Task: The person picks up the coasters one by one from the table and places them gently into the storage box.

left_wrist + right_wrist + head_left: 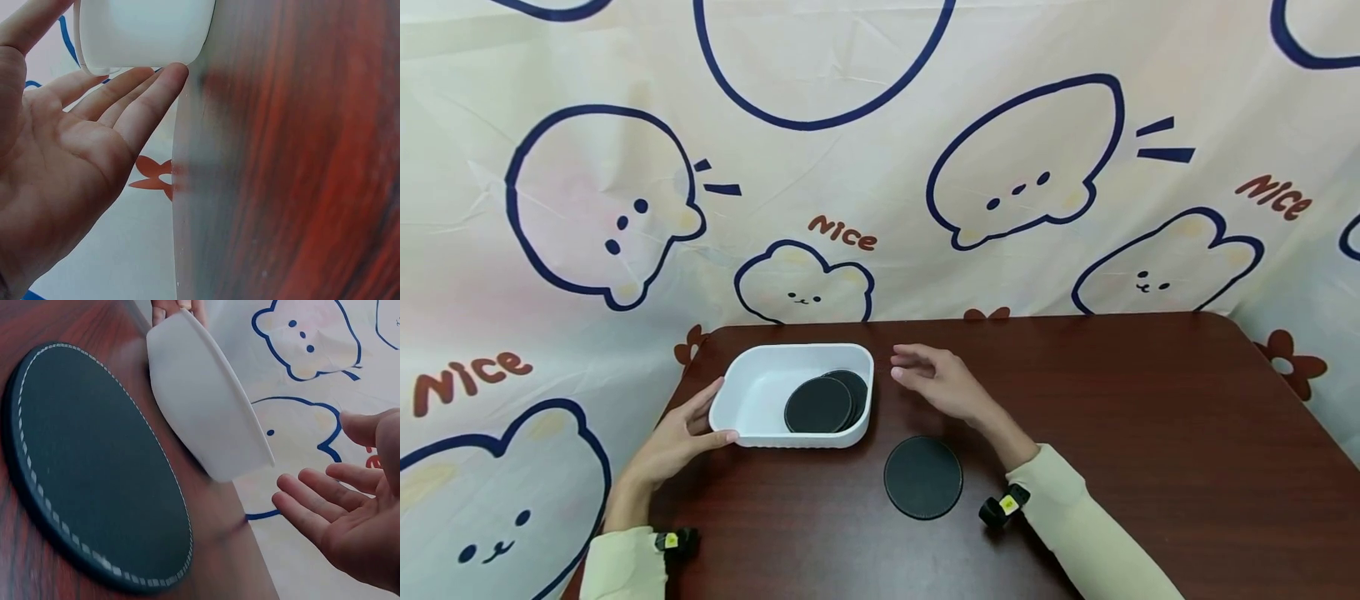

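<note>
A white plastic basin (752, 354) stands on the table toward the back left. Inside it, at the right end, round black coasters (818, 406) lie overlapping. My left hand (681, 442) holds the basin's left end, thumb at the front corner and fingers along the end wall. To the right of the basin, my right hand (940, 383) hovers with nothing in it, palm toward the basin and fingers loosely extended. One more black coaster (923, 477) lies flat on the table, below and left of the right wrist. White stitching runs round its edge in the right wrist view.
The dark brown wooden table (1120, 417) reaches far to the right. A pale cloth (880, 167) printed with blue bear outlines hangs behind the table's back edge and along the left side. Both wrists wear a small black camera mount (1003, 506).
</note>
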`<state>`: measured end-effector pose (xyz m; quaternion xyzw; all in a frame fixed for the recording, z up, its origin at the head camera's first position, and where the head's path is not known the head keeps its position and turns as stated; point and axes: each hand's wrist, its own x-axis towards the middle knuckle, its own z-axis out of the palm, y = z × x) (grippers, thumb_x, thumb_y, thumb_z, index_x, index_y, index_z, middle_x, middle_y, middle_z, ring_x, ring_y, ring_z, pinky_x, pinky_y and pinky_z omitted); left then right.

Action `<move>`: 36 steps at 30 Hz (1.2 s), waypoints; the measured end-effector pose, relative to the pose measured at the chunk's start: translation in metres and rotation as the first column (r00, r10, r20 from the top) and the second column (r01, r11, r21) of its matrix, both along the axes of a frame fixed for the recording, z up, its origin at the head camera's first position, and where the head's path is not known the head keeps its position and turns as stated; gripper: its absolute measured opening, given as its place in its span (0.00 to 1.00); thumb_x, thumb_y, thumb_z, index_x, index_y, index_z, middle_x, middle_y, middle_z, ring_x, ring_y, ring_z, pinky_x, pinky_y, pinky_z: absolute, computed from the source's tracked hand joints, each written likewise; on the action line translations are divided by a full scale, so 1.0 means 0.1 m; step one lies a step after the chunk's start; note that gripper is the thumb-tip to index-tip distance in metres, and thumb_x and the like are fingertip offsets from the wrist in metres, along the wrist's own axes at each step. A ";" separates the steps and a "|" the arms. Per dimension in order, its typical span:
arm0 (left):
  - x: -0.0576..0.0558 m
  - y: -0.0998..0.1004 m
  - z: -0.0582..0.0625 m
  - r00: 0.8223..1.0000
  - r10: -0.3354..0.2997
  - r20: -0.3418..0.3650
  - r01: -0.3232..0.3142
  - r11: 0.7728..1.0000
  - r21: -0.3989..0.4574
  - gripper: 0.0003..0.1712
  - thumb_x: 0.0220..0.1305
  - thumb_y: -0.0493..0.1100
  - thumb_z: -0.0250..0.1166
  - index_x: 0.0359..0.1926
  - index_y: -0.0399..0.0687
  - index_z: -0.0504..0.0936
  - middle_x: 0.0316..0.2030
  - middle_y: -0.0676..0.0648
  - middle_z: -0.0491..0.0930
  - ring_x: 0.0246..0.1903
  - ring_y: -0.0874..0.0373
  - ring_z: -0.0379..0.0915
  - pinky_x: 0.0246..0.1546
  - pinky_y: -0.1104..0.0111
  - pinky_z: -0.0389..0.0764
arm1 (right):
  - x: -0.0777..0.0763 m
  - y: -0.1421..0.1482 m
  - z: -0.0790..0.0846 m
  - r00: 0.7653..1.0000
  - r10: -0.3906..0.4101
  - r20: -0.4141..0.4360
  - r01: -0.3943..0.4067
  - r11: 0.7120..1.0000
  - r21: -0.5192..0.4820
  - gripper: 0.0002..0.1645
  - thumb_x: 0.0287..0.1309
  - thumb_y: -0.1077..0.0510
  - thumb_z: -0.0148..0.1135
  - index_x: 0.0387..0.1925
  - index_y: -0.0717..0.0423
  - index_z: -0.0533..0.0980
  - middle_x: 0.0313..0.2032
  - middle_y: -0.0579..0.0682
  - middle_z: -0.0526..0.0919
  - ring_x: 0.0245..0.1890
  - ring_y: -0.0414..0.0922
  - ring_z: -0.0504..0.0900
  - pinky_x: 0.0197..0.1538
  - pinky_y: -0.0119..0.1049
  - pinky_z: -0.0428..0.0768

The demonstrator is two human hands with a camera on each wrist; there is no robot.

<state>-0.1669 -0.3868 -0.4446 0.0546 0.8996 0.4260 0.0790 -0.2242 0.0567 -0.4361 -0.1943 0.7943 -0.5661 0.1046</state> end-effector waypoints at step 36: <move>0.01 0.01 0.01 1.000 -0.003 -0.005 0.003 1.000 -0.006 0.58 0.69 0.47 0.75 0.87 0.44 0.47 0.82 0.28 0.55 0.73 0.27 0.69 0.64 0.49 0.80 | 0.45 1.07 -0.20 0.994 0.109 -0.030 -0.099 0.966 0.240 0.45 0.75 0.45 0.66 0.81 0.62 0.63 0.78 0.63 0.70 0.77 0.62 0.73 0.74 0.60 0.75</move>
